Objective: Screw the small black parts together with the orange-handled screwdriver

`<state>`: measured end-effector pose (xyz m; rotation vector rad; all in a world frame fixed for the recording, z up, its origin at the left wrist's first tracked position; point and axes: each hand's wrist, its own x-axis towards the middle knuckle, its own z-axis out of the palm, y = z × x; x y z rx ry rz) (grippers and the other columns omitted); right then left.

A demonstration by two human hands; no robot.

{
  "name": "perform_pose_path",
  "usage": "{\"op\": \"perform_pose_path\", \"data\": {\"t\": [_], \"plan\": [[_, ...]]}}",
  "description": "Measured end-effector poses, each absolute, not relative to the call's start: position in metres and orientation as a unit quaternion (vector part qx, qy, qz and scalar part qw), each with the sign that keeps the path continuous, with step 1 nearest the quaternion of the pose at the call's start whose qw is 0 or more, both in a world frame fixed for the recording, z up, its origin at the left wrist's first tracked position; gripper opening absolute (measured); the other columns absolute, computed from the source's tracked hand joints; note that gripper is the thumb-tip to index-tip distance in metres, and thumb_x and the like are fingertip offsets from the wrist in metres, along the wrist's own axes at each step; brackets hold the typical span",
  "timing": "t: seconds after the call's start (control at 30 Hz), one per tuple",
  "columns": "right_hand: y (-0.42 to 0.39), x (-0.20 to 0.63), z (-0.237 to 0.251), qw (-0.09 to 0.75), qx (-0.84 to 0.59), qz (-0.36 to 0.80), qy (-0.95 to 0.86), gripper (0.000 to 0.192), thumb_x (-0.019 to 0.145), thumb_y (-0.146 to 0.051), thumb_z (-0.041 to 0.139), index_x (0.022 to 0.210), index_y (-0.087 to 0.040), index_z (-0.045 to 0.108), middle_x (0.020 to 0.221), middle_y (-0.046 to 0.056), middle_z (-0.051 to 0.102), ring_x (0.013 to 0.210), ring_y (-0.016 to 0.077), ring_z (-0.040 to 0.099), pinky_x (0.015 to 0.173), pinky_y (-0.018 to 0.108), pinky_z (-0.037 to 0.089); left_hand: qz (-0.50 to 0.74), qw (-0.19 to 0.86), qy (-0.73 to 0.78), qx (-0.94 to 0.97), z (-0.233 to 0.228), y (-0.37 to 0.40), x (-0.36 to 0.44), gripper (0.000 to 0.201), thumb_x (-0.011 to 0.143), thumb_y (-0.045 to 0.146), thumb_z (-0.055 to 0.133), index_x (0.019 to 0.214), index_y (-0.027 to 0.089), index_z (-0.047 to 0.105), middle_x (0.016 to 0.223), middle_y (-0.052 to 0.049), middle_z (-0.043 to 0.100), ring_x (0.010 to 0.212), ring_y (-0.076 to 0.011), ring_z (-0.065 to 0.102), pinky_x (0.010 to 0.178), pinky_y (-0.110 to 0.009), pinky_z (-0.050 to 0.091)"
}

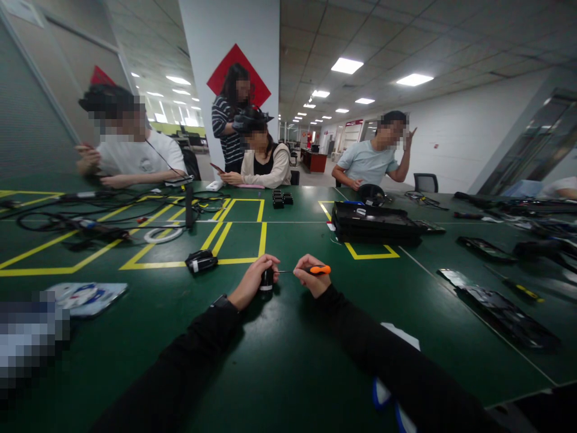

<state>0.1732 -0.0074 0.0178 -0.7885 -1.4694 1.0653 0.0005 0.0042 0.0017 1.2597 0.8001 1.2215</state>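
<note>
- A small black part [266,282] is being gripped upright on the green surface [279,361] by the left hand [252,281], fingers closed around it.
- An orange-handled screwdriver [311,270] is being held by the right hand [311,278], fingers closed on the handle, tip being pointed at the top of the black part.
- A white paper [401,334] is being partly hidden behind the right sleeve.
- A second black device [201,261] is lying just left of the hands, on a yellow line.
- A printed sheet [83,296] is lying further left.
- Flat black panels [505,310] are lying to the right.
- A stack of black trays [374,222] is sitting mid-surface.
- Cables [81,210] are being spread far left.
- Four people are being seen at the far edge.
</note>
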Motion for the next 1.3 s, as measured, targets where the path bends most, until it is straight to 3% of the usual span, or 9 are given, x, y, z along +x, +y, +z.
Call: {"op": "perform_pose_path", "data": {"t": [0.17,0.33,0.5,0.77,1.03,1.3], "plan": [[-0.008,0.175,0.018,0.53,-0.305,0.445,-0.654,0.008,0.061,-0.023,0.058,0.062,-0.015,0.055,0.055,-0.002,0.049,0.047,0.008,0.042,0.044,0.02,0.034,0.521,0.568,0.344,0.537,0.003,0.003,0.0,0.021,0.076,0.033,0.046,0.087,0.016,0.052,0.069,0.0,0.055,0.056,-0.0107,0.053,0.054,-0.023,0.043],[-0.007,0.174,0.016,0.546,-0.321,0.481,-0.606,0.026,0.075,-0.035,0.045,0.064,-0.014,0.056,0.043,-0.005,0.04,0.037,0.0057,0.035,0.039,0.019,0.029,0.515,0.572,0.343,0.539,0.004,0.003,0.001,0.021,0.076,0.033,0.045,0.087,0.017,0.052,0.069,0.001,0.054,0.056,-0.0106,0.053,0.054,-0.023,0.042],[-0.005,0.171,0.012,0.555,-0.321,0.509,-0.574,0.021,0.074,-0.035,0.049,0.082,-0.016,0.054,0.033,-0.011,0.03,0.027,0.0049,0.023,0.03,0.018,0.019,0.52,0.571,0.341,0.536,0.002,0.004,0.002,0.021,0.076,0.033,0.046,0.087,0.016,0.052,0.07,0.0,0.054,0.057,-0.0106,0.053,0.055,-0.023,0.043],[-0.005,0.174,0.016,0.548,-0.297,0.469,-0.626,0.007,0.059,-0.02,0.058,0.061,-0.015,0.053,0.054,-0.003,0.049,0.042,0.0057,0.039,0.04,0.019,0.031,0.523,0.567,0.346,0.535,0.002,0.004,0.0,0.021,0.076,0.033,0.046,0.087,0.016,0.053,0.069,0.0,0.055,0.055,-0.0105,0.053,0.053,-0.023,0.043],[-0.016,0.173,0.022,0.534,-0.338,0.444,-0.635,0.018,0.074,-0.029,0.048,0.081,-0.015,0.056,0.044,-0.007,0.044,0.034,0.0051,0.034,0.035,0.017,0.026,0.522,0.566,0.351,0.533,0.005,0.002,0.001,0.022,0.075,0.033,0.046,0.087,0.016,0.053,0.069,0.0,0.055,0.055,-0.0109,0.053,0.053,-0.023,0.043],[-0.016,0.172,0.022,0.565,-0.311,0.442,-0.623,0.01,0.067,-0.026,0.054,0.07,-0.016,0.05,0.051,-0.005,0.049,0.037,0.0052,0.041,0.034,0.017,0.028,0.513,0.57,0.332,0.549,0.002,0.004,0.0,0.021,0.077,0.033,0.045,0.089,0.017,0.052,0.07,0.0,0.055,0.057,-0.0116,0.054,0.054,-0.023,0.043]]}}
